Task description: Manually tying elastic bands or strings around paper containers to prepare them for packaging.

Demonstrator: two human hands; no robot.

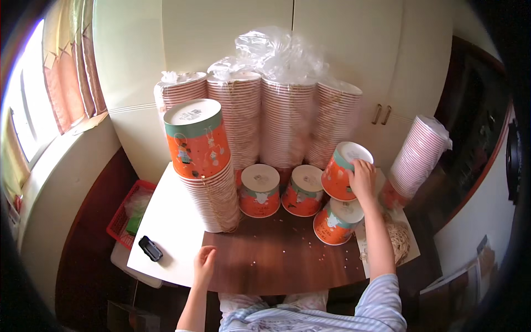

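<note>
My right hand [363,178] grips the base rim of a tilted orange paper cup [342,171], upside down and resting on another upturned orange cup [335,221]. Two more upturned orange cups [259,191] [303,191] stand to its left on the brown tabletop [276,254]. My left hand [204,265] rests near the table's front edge, fingers loosely apart, holding nothing. A tall stack of nested orange cups [203,166] rises at the left, leaning a little.
Several plastic-wrapped cup stacks [276,119] line the back against cream cupboard doors. Another wrapped stack [416,157] leans at the right. A small black object [150,248] lies on a white sheet [166,221]. A red basket [123,216] sits beside the table. Twine [398,239] lies right.
</note>
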